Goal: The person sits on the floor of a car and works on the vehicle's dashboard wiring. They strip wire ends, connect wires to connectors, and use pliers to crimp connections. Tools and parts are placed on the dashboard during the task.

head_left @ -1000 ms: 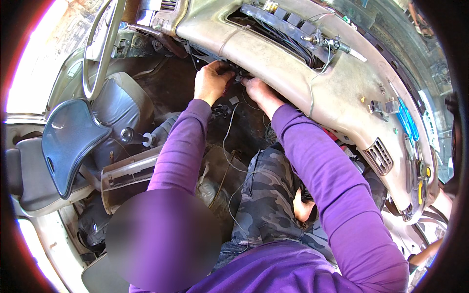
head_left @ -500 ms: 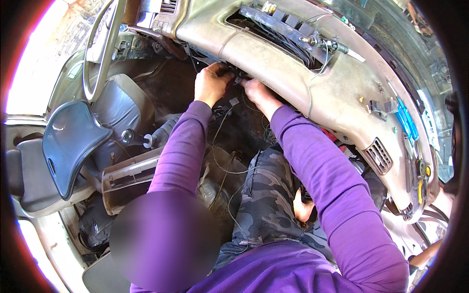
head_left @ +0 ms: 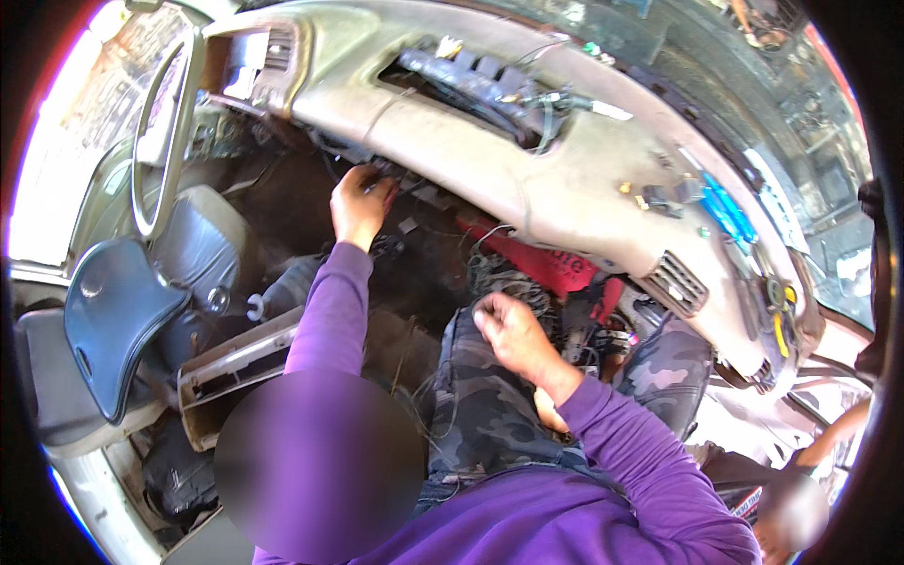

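Note:
Beneath the lower edge of the beige dashboard (head_left: 452, 137), my left hand (head_left: 361, 205) is raised with its fingers curled together near dark wiring (head_left: 405, 177). Whatever it may grip is hidden by the fingers. My right hand (head_left: 518, 341) hangs over my knee in camouflage trousers (head_left: 476, 395), well apart from the left. Its thumb and fingers are drawn together; I cannot make out anything between them. A red cloth or bag (head_left: 541, 264) lies under the dashboard beyond the right hand.
Loose relays (head_left: 664, 196), blue-handled tools (head_left: 727, 212) and yellow-handled pliers (head_left: 780, 315) lie on the dashboard. Wiring shows through its opening (head_left: 490, 94). Left are a steering wheel (head_left: 155, 141), a blue backrest (head_left: 118, 325) and a beige trim box (head_left: 235, 372). Another person's arm (head_left: 833, 435) shows at right.
My right hand has drawn back from beside the left hand, down to above my knee. My left hand stays under the dashboard. The view has shifted, and more of the red cloth shows.

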Available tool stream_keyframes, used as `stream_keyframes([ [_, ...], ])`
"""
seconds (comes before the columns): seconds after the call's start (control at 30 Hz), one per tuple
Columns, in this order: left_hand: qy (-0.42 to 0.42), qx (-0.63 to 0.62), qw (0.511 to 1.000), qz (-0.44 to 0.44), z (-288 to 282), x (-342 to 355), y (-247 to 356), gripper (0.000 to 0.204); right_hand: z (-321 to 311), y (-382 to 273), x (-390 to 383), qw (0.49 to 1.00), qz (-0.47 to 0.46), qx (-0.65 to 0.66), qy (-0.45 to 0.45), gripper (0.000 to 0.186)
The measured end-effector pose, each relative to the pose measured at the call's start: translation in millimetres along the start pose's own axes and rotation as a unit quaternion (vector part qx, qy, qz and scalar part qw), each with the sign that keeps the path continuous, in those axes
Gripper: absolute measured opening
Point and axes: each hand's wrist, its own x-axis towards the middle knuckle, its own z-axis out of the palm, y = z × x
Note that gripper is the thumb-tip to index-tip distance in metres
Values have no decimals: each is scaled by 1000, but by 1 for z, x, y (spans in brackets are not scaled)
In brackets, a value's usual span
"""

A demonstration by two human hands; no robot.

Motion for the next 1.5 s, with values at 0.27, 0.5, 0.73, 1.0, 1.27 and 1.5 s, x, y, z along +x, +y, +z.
stream_keyframes([
  [0.27,109,-498,826,-239,-20,-84,53,49,-48,-18,-67,995,-3,-62,77,13],
  [0.5,-96,-692,645,-310,-31,-141,120,34,-66,-32,-88,976,-118,-74,170,21],
  [0.73,-214,-670,674,-227,-5,-137,207,26,-96,-29,-99,962,-118,-57,239,40],
  [1.0,-255,-235,938,21,62,-70,295,26,-95,2,-90,957,-145,127,216,30],
  [1.27,-306,-319,895,-59,72,-136,295,26,-134,-31,-102,886,-97,430,141,28],
  [1.5,-387,-239,887,-77,66,-217,260,24,-132,-17,-105,885,-84,449,92,30],
])
